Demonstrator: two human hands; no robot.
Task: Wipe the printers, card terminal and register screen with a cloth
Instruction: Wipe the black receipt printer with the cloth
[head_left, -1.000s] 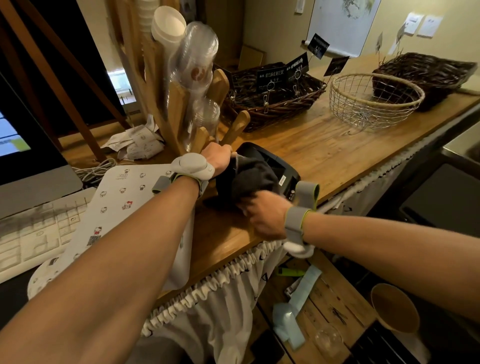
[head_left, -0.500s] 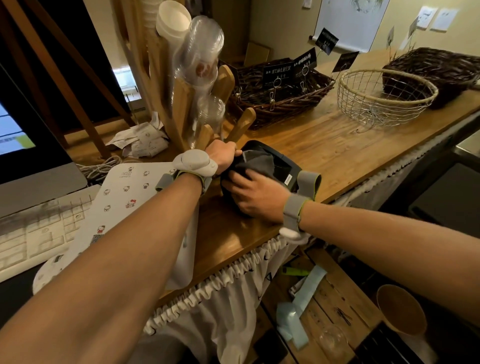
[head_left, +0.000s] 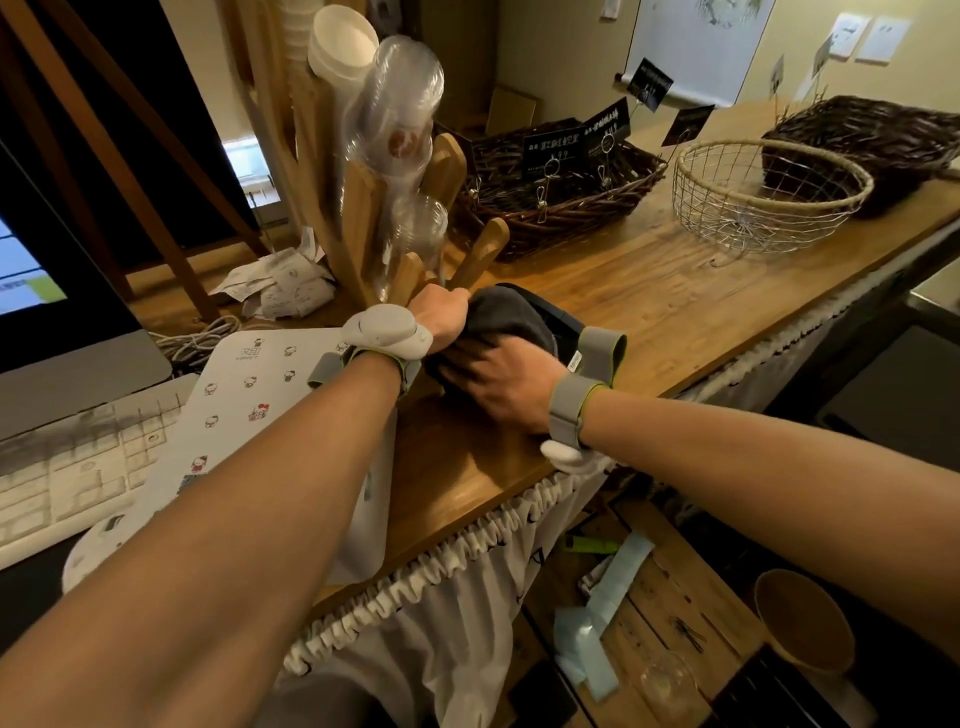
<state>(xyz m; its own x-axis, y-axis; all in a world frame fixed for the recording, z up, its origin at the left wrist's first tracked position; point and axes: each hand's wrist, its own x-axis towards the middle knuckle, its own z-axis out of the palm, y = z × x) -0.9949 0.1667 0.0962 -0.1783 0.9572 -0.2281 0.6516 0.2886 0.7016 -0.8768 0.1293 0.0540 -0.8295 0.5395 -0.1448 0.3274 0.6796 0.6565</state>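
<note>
My right hand (head_left: 501, 387) pressed the dark cloth (head_left: 506, 319) flat onto the black device (head_left: 558, 317) on the wooden counter (head_left: 675, 312); my left hand (head_left: 441, 317) gripped the device's far side, fingertips hidden; my left forearm crossed above the white stickered printer (head_left: 249, 395); 1 wire basket (head_left: 769, 197) stood well apart, just beside a wicker basket (head_left: 883, 140).

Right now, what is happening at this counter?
A person is wiping a black device on the wooden counter with a dark grey cloth. The right hand presses the cloth flat on top of it, and the left hand holds the device at its far side. The white printer with cartoon stickers lies beside it, under the left forearm.
</note>
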